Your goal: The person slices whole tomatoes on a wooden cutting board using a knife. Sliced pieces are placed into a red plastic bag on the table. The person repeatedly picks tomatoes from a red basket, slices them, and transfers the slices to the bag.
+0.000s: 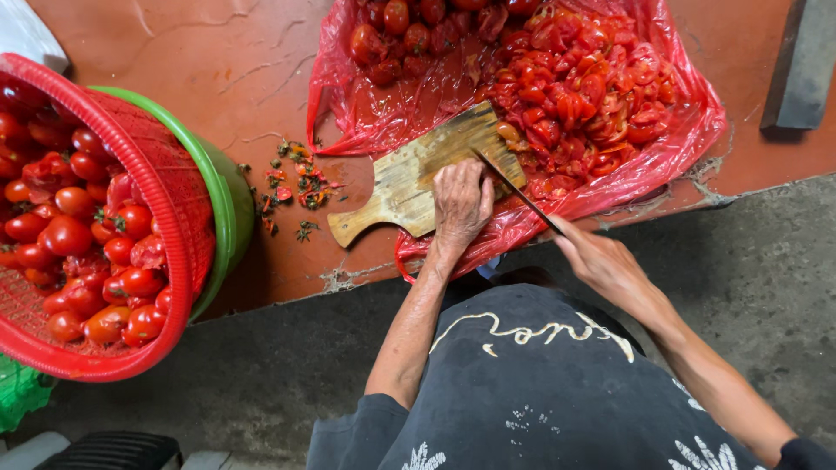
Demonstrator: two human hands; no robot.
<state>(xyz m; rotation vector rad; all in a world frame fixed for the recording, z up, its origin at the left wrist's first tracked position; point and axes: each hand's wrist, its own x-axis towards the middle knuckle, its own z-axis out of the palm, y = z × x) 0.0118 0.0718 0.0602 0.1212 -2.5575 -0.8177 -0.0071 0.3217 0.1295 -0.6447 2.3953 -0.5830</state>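
At nine o'clock a red basket [174, 187] brims with whole tomatoes [78, 235]; at twelve, cut pieces [592, 91] lie on red plastic [697, 130]. On the wooden board [418, 174] the left hand [461, 204] rests flat, holding nothing, while the right hand [601, 261] is closed on the knife [518, 187]. Tomatoes likely handle soft and slippery, best pinched gently at the sides.

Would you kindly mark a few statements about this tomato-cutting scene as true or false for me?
1. The left hand rests on the wooden cutting board. True.
2. The right hand holds a spoon. False: it holds a knife, its blade over the board.
3. The cut tomato pieces lie on a blue cloth. False: they lie on a red plastic sheet.
4. The red basket of whole tomatoes sits in a green bowl. True.
5. The basket is to the person's right. False: it is to the left of the board.
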